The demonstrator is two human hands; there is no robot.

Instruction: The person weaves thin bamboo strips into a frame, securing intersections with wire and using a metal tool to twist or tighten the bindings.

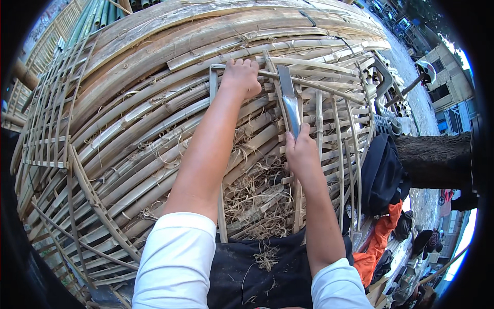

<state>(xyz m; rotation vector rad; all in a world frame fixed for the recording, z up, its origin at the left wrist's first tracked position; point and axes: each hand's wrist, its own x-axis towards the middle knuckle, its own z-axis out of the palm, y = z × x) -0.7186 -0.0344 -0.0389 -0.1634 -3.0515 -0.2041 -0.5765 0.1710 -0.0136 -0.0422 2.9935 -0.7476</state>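
Observation:
My left hand [241, 78] is closed round the end of a bamboo strip [309, 84] that runs off to the right across the bamboo frame. In my right hand [302, 152] is a knife [291, 105] with a broad, straight dark blade and a shiny metal handle, its tip pointing away from me. The blade crosses over the strip, just right of my left fist; whether the two touch I cannot tell. Beneath lies a lattice frame [319, 116] of split bamboo. Curly bamboo shavings [257, 190] are heaped between my forearms.
Long split bamboo poles and planks [154, 77] fill the space ahead and left. A finished-looking lattice panel [54, 103] stands at the far left. To the right are a dark cloth [383, 170], an orange cloth [381, 242] and a tree trunk [435, 159]. Dark fabric [257, 273] covers my lap.

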